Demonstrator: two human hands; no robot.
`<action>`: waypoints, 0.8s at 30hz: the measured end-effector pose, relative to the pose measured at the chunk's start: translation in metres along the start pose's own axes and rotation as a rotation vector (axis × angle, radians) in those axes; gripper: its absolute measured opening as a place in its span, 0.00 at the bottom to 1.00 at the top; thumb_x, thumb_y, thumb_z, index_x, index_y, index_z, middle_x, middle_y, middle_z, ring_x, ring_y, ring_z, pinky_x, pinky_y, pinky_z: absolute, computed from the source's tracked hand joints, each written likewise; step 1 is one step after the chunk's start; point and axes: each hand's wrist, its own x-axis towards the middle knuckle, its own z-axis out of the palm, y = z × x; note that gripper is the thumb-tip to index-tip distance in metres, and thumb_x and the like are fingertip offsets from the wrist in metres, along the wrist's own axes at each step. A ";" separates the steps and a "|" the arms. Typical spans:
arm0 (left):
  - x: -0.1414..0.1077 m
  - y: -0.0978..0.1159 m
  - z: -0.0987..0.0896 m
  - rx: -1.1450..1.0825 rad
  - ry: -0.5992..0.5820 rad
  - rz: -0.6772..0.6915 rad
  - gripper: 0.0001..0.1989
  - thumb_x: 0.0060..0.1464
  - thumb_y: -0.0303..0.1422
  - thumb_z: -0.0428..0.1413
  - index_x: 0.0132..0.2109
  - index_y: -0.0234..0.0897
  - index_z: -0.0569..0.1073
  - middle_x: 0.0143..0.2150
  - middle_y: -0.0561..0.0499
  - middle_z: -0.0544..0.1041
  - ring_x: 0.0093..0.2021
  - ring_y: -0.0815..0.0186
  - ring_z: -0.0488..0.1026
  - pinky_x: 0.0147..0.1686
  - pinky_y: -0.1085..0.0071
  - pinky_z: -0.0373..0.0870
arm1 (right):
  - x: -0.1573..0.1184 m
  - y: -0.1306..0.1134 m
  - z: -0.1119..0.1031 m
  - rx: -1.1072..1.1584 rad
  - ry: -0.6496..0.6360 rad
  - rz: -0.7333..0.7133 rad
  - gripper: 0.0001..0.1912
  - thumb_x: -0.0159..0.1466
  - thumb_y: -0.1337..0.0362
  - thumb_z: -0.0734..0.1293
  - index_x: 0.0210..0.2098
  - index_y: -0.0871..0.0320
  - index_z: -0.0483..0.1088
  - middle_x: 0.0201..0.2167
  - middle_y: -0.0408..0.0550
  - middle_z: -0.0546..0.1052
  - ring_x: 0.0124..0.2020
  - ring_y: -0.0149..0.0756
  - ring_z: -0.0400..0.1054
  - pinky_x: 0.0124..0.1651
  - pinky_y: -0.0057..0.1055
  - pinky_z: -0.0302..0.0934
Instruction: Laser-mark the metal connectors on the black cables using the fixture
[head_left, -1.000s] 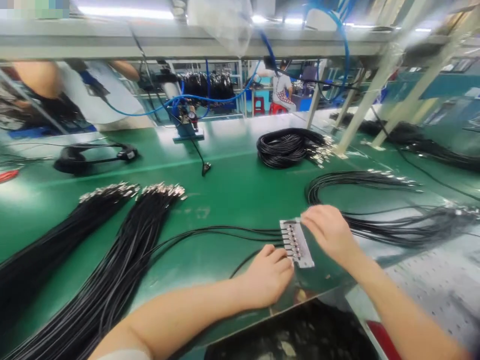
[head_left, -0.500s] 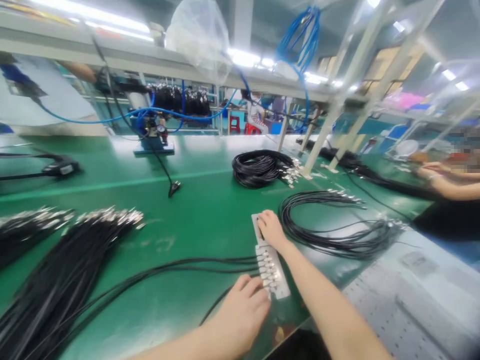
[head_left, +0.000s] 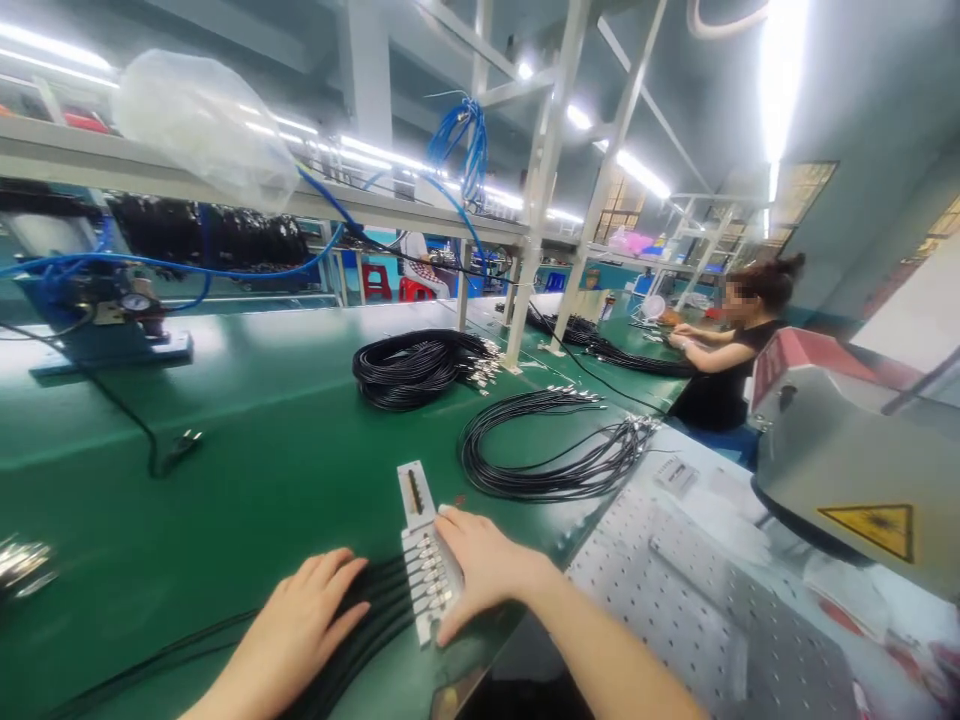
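A narrow metal fixture (head_left: pixel 415 494) lies on the green table, with several silver cable connectors (head_left: pixel 433 575) seated side by side in its slots. My right hand (head_left: pixel 487 565) is closed on the fixture's right side, its fingers at the upper part and its thumb by the lower end. Black cables (head_left: pixel 386 590) lead left from the connectors. Over these cables rests my left hand (head_left: pixel 304 615), fingers stretched out and thumb apart; the cables pass beneath it.
Coiled black cables (head_left: pixel 409 370) and a looser cable bundle (head_left: pixel 480 460) lie beyond the fixture. To the right are a perforated metal plate (head_left: pixel 630 600) and a machine head (head_left: pixel 855 470) with a warning label. A co-worker (head_left: pixel 720 350) sits farther off. A plug (head_left: pixel 184 445) lies left.
The view has swung right, bringing in the machine head. My left hand has left the connectors for the cables. My right hand has slid from the fixture's far end down to its side.
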 end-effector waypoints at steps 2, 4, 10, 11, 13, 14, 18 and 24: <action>0.002 -0.005 -0.001 -0.041 -0.102 -0.016 0.18 0.55 0.43 0.49 0.49 0.41 0.70 0.49 0.46 0.71 0.48 0.56 0.68 0.46 0.61 0.67 | 0.007 0.000 -0.002 -0.041 0.017 -0.019 0.63 0.38 0.41 0.72 0.64 0.58 0.41 0.64 0.57 0.46 0.64 0.49 0.37 0.63 0.45 0.35; 0.007 -0.005 -0.005 -0.073 -0.175 -0.019 0.17 0.54 0.43 0.49 0.48 0.42 0.70 0.49 0.47 0.71 0.48 0.57 0.69 0.48 0.63 0.66 | 0.012 0.000 -0.002 -0.081 0.024 -0.031 0.64 0.35 0.40 0.72 0.63 0.58 0.42 0.63 0.57 0.50 0.63 0.52 0.41 0.62 0.48 0.38; 0.040 0.016 -0.030 -0.083 -0.545 0.015 0.11 0.53 0.34 0.44 0.39 0.37 0.68 0.38 0.46 0.74 0.39 0.59 0.72 0.39 0.66 0.66 | 0.014 0.000 -0.002 -0.116 0.015 -0.013 0.65 0.33 0.39 0.72 0.63 0.59 0.43 0.62 0.59 0.51 0.62 0.54 0.43 0.60 0.51 0.39; 0.045 0.020 -0.033 -0.052 -0.591 0.030 0.10 0.52 0.33 0.43 0.36 0.36 0.68 0.37 0.45 0.74 0.38 0.58 0.71 0.38 0.65 0.66 | 0.013 -0.001 -0.002 -0.111 0.009 -0.006 0.65 0.34 0.40 0.72 0.63 0.59 0.42 0.62 0.59 0.51 0.62 0.53 0.42 0.61 0.51 0.38; 0.051 0.026 -0.039 -0.027 -0.616 0.052 0.09 0.49 0.31 0.42 0.33 0.36 0.67 0.36 0.44 0.74 0.38 0.57 0.71 0.38 0.64 0.64 | 0.011 -0.002 -0.003 -0.096 0.003 0.007 0.64 0.35 0.41 0.72 0.63 0.57 0.41 0.63 0.58 0.49 0.63 0.51 0.40 0.62 0.50 0.36; 0.053 0.027 -0.040 -0.042 -0.608 0.045 0.09 0.48 0.31 0.42 0.32 0.36 0.66 0.36 0.44 0.73 0.37 0.57 0.70 0.38 0.64 0.64 | 0.011 -0.002 -0.003 -0.088 0.001 0.012 0.64 0.35 0.41 0.72 0.63 0.57 0.41 0.64 0.57 0.47 0.64 0.50 0.39 0.62 0.49 0.35; 0.051 0.028 -0.037 -0.283 -0.633 -0.154 0.05 0.46 0.34 0.43 0.28 0.37 0.59 0.26 0.51 0.67 0.26 0.65 0.64 0.27 0.70 0.60 | 0.011 -0.002 -0.002 -0.072 0.001 0.017 0.63 0.36 0.43 0.72 0.63 0.58 0.41 0.65 0.57 0.46 0.64 0.49 0.38 0.63 0.49 0.33; 0.053 0.024 -0.032 -0.780 -0.922 -0.489 0.16 0.44 0.48 0.48 0.29 0.39 0.59 0.15 0.62 0.48 0.14 0.75 0.40 0.15 0.75 0.36 | 0.012 0.003 0.003 -0.072 0.024 0.012 0.63 0.37 0.42 0.72 0.63 0.59 0.40 0.65 0.57 0.46 0.64 0.49 0.38 0.63 0.49 0.33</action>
